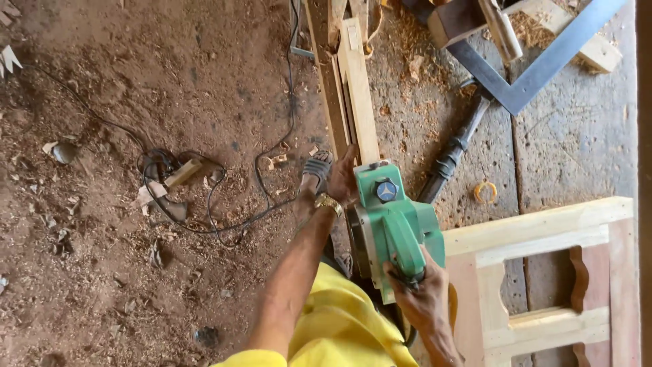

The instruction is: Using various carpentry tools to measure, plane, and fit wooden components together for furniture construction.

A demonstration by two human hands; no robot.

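Green electric hand planer (394,217), gripped by right hand (421,292), could nick left hand (341,178) steadying the pale wooden strip (360,88) just beside its nose.

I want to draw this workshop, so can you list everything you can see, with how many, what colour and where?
Electric planer: one, green, on the strip near the middle.
Wooden strip: one, pale, running from the planer to the top edge.
Steel square: one, grey, top right.
Hammer: one, black handle, right of the strip.
Wooden frame: one, pale and pinkish, bottom right.
Cable: one, black, looped on the dirt floor at left.
Tape roll: one, yellow, small, right of the hammer.
Sandal: one, grey, beside the strip.
Wristwatch: one, gold, left wrist.
Left hand: on the strip by the planer's front.
Right hand: grips the planer's handle.
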